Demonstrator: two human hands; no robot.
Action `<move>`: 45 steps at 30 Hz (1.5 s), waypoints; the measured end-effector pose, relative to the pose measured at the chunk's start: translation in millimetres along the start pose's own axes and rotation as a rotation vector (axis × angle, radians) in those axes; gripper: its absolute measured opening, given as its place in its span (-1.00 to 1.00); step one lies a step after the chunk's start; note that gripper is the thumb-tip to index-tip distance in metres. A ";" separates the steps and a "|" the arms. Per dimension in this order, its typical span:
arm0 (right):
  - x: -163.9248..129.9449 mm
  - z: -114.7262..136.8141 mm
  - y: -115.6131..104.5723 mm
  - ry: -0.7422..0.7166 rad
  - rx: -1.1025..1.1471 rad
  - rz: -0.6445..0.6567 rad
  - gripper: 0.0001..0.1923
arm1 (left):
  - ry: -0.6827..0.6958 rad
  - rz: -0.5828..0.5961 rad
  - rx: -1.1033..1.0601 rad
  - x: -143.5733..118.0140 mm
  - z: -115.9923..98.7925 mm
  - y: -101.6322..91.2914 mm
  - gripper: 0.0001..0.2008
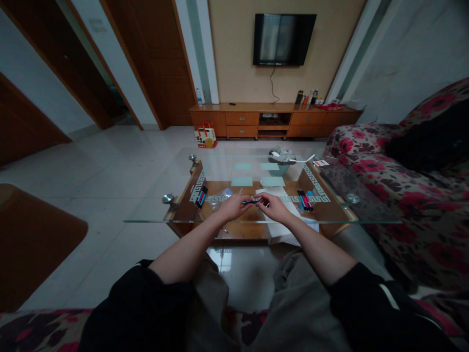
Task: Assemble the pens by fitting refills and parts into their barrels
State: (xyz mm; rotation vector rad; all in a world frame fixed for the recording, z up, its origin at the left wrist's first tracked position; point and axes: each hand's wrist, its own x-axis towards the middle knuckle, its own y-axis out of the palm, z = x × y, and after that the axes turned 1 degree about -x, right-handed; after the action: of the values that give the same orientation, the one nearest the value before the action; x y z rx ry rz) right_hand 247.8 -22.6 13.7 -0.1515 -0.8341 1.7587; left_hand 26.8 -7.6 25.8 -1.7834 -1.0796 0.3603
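Over the glass coffee table, my left hand (pixel 234 208) and my right hand (pixel 273 206) meet, fingers closed on one slim dark pen (pixel 250 202) with some blue on it. It lies roughly level between them, and the fingers hide both its ends. To the left of my hands is a row of black, blue and pink pens (pixel 201 197). A similar bunch of pens (pixel 305 201) lies on the right, beside some small blue items. Clear plastic wrapping (pixel 221 199) sits just left of my left hand.
The glass tabletop (pixel 146 215) has a wooden shelf (pixel 242 231) beneath it, with a white box (pixel 280 234) under my right hand. A basket (pixel 280 168) stands towards the back. A flowered sofa (pixel 366 146) borders the right; a TV cabinet (pixel 242 117) lines the wall.
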 end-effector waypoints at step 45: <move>-0.6 -4.3 0.5 0.089 -0.011 -0.033 -0.84 | 0.016 -0.035 0.102 -4.0 -6.9 -2.6 -0.58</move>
State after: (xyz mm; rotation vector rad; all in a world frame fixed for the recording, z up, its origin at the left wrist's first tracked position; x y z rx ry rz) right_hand 249.8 -21.1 10.0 -0.2201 -0.7778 1.7048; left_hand 27.7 -14.5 30.4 -1.6728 -1.0614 0.3720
